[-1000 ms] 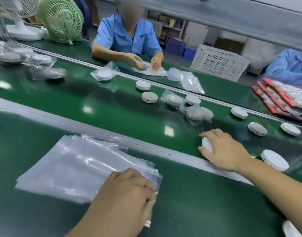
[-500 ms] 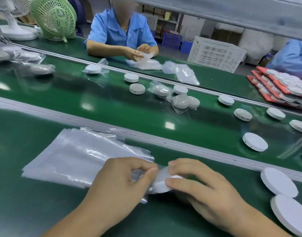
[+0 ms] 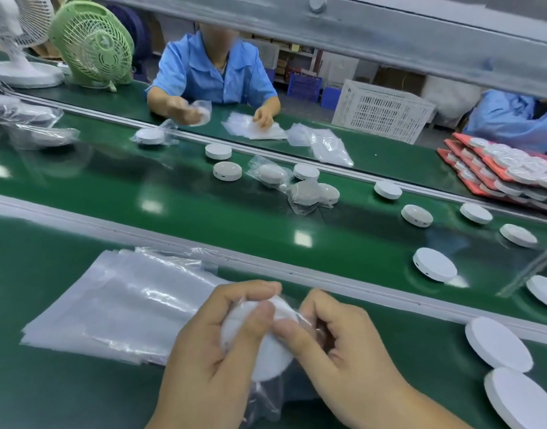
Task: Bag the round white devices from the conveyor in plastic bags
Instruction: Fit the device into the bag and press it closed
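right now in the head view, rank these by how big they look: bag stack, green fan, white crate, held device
1. bag stack: clearly largest.
2. green fan and white crate: look about alike, not ranked.
3. held device: smallest, though partly covered and nearest the camera.

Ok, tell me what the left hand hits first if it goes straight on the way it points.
The left hand, gripping the bagged white device, points right; it would probably meet the right hand first, close beside it, though depth is unclear.
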`<action>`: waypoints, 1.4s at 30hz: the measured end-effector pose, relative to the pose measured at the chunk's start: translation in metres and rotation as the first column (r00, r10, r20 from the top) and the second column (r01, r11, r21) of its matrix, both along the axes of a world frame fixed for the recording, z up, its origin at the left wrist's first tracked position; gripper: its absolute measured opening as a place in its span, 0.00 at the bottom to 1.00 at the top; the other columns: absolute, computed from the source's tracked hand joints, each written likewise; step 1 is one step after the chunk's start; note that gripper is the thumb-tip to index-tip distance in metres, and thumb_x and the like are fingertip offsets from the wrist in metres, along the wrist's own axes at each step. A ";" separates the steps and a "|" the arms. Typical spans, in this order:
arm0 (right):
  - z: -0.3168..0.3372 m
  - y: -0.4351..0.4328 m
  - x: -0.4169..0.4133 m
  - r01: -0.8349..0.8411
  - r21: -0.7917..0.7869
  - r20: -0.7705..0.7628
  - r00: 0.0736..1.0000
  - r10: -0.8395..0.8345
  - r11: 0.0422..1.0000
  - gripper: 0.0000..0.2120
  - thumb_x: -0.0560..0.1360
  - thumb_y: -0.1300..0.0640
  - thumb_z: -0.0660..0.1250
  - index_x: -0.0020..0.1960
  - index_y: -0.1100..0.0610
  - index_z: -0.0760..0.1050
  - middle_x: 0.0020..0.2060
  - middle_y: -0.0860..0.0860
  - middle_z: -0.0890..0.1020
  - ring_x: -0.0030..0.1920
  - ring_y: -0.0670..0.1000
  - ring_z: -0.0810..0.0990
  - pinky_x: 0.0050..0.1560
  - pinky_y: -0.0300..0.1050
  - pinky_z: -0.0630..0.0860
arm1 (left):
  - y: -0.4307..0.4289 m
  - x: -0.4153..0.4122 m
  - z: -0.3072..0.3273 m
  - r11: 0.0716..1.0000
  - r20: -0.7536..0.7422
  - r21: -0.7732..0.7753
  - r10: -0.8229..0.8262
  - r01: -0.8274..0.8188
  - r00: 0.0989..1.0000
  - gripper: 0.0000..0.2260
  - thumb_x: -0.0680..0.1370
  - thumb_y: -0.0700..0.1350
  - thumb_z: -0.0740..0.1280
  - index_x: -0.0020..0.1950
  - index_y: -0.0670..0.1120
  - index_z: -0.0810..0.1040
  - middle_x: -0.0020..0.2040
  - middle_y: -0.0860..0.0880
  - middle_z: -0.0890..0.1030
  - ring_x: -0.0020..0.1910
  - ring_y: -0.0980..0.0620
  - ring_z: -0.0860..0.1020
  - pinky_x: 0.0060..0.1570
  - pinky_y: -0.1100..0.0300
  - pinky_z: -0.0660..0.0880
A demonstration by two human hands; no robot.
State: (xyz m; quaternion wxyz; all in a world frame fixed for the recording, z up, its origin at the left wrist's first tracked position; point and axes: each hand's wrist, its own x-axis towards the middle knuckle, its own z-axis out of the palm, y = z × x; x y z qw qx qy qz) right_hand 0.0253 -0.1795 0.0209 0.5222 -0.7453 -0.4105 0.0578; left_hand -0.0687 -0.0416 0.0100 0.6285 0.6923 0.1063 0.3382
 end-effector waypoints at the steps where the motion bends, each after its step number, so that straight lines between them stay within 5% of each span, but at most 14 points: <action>1: 0.001 0.003 0.008 0.022 -0.051 0.087 0.996 -0.018 0.998 0.24 0.78 0.33 0.64 0.37 0.52 0.67 0.27 0.47 0.68 0.29 0.42 0.66 0.31 0.34 0.63 | 0.001 0.001 -0.003 0.998 0.010 0.063 0.007 -0.008 1.000 0.14 0.75 0.62 0.65 0.57 0.60 0.81 0.63 0.60 0.79 0.58 0.62 0.79 0.49 0.68 0.77; 4: 0.007 0.014 0.058 0.156 -0.072 0.047 0.987 -0.153 0.985 0.23 0.79 0.40 0.63 0.33 0.54 0.65 0.26 0.43 0.66 0.29 0.42 0.64 0.31 0.36 0.63 | 0.012 0.005 -0.013 0.939 -0.109 0.345 0.019 0.020 0.994 0.17 0.76 0.64 0.59 0.64 0.67 0.72 0.72 0.64 0.66 0.68 0.62 0.70 0.57 0.61 0.71; 7: 0.016 0.031 0.137 0.422 -0.096 -0.191 0.881 -0.433 0.901 0.20 0.80 0.48 0.64 0.32 0.54 0.72 0.26 0.44 0.73 0.29 0.47 0.70 0.36 0.44 0.67 | 0.029 0.011 -0.022 0.585 -0.193 0.804 0.089 0.105 0.977 0.12 0.73 0.58 0.61 0.55 0.64 0.78 0.61 0.60 0.76 0.60 0.56 0.69 0.49 0.54 0.77; 9: 0.017 0.042 0.193 0.530 -0.163 -0.260 0.791 -0.554 0.832 0.16 0.83 0.51 0.61 0.41 0.56 0.79 0.33 0.49 0.80 0.34 0.52 0.77 0.38 0.46 0.70 | 0.037 0.015 -0.026 0.423 -0.286 0.871 0.029 0.247 0.958 0.11 0.70 0.61 0.61 0.42 0.64 0.83 0.49 0.65 0.81 0.51 0.57 0.72 0.40 0.59 0.79; 12: 0.012 0.054 0.250 0.499 -0.360 -0.259 0.758 -0.599 0.788 0.13 0.86 0.54 0.56 0.49 0.55 0.76 0.51 0.56 0.85 0.44 0.54 0.83 0.38 0.45 0.72 | 0.039 0.019 -0.025 0.420 -0.393 0.833 -0.012 0.361 0.920 0.13 0.69 0.67 0.59 0.38 0.69 0.82 0.42 0.73 0.79 0.46 0.64 0.69 0.42 0.68 0.73; 15: 0.005 0.061 0.262 0.381 -0.469 -0.361 0.740 -0.567 0.797 0.09 0.85 0.53 0.60 0.57 0.56 0.78 0.47 0.53 0.86 0.30 0.45 0.77 0.26 0.37 0.65 | 0.041 0.021 -0.030 0.413 -0.409 0.825 -0.035 0.386 0.912 0.12 0.70 0.68 0.59 0.39 0.71 0.82 0.43 0.74 0.78 0.43 0.65 0.73 0.41 0.67 0.73; 18: 0.006 0.060 0.246 0.438 -0.529 -0.059 0.835 -0.547 0.727 0.18 0.84 0.43 0.60 0.55 0.56 0.79 0.39 0.54 0.84 0.27 0.47 0.78 0.25 0.38 0.68 | 0.040 0.021 -0.027 0.431 -0.394 0.829 -0.001 0.356 0.919 0.11 0.71 0.66 0.61 0.39 0.68 0.84 0.42 0.72 0.79 0.43 0.63 0.76 0.42 0.66 0.74; 21: -0.004 0.021 0.227 0.616 -0.644 0.536 0.787 -0.306 0.454 0.31 0.75 0.22 0.46 0.61 0.40 0.73 0.57 0.53 0.82 0.54 0.57 0.79 0.50 0.52 0.75 | 0.039 0.017 -0.026 0.443 -0.380 0.831 0.008 0.337 0.925 0.06 0.70 0.60 0.68 0.37 0.64 0.84 0.43 0.71 0.80 0.43 0.63 0.76 0.39 0.63 0.77; 24: -0.018 -0.045 0.214 0.595 -0.790 0.577 0.803 -0.152 0.146 0.40 0.70 0.18 0.39 0.78 0.32 0.52 0.79 0.52 0.60 0.78 0.59 0.59 0.70 0.67 0.62 | 0.039 0.014 -0.027 0.496 -0.410 0.791 -0.008 0.360 0.912 0.05 0.72 0.56 0.69 0.37 0.60 0.82 0.46 0.71 0.80 0.46 0.66 0.74 0.44 0.62 0.76; 28: -0.016 -0.101 0.209 0.591 -0.757 0.535 0.806 -0.254 0.280 0.25 0.78 0.32 0.52 0.72 0.39 0.60 0.66 0.52 0.70 0.51 0.58 0.81 0.50 0.54 0.77 | 0.035 0.012 -0.022 0.622 -0.388 0.710 -0.044 0.329 0.921 0.07 0.76 0.53 0.66 0.43 0.58 0.83 0.48 0.69 0.80 0.52 0.66 0.74 0.55 0.62 0.73; 34: 0.000 -0.090 0.149 0.410 -0.378 0.160 0.912 -0.377 0.830 0.18 0.76 0.31 0.57 0.53 0.44 0.72 0.37 0.44 0.78 0.38 0.48 0.75 0.40 0.50 0.72 | 0.036 0.006 0.000 0.792 -0.307 0.575 -0.021 0.203 0.952 0.06 0.77 0.56 0.67 0.46 0.61 0.84 0.52 0.75 0.78 0.60 0.67 0.73 0.60 0.62 0.69; 37: -0.006 -0.070 0.107 0.257 -0.237 -0.023 0.963 -0.270 0.937 0.12 0.80 0.44 0.57 0.51 0.46 0.77 0.35 0.43 0.76 0.37 0.49 0.73 0.40 0.52 0.75 | 0.034 0.004 0.005 0.886 -0.322 0.417 -0.063 0.201 0.945 0.05 0.75 0.56 0.69 0.47 0.64 0.84 0.50 0.74 0.79 0.58 0.70 0.75 0.55 0.64 0.74; 39: -0.010 -0.059 0.077 0.230 -0.148 0.091 0.972 -0.218 0.962 0.12 0.80 0.47 0.55 0.56 0.40 0.76 0.46 0.40 0.78 0.45 0.46 0.77 0.49 0.46 0.78 | 0.030 0.002 0.008 0.917 -0.337 0.337 -0.095 0.214 0.937 0.05 0.74 0.56 0.70 0.47 0.67 0.83 0.49 0.72 0.81 0.55 0.71 0.77 0.53 0.74 0.72; 42: -0.007 -0.053 0.048 0.079 -0.185 0.536 0.843 0.033 0.980 0.15 0.85 0.47 0.57 0.71 0.40 0.66 0.60 0.41 0.70 0.56 0.45 0.75 0.51 0.34 0.73 | 0.025 0.001 0.013 0.944 -0.367 0.241 -0.127 0.226 0.922 0.06 0.74 0.55 0.71 0.44 0.68 0.83 0.47 0.71 0.82 0.52 0.72 0.77 0.50 0.83 0.65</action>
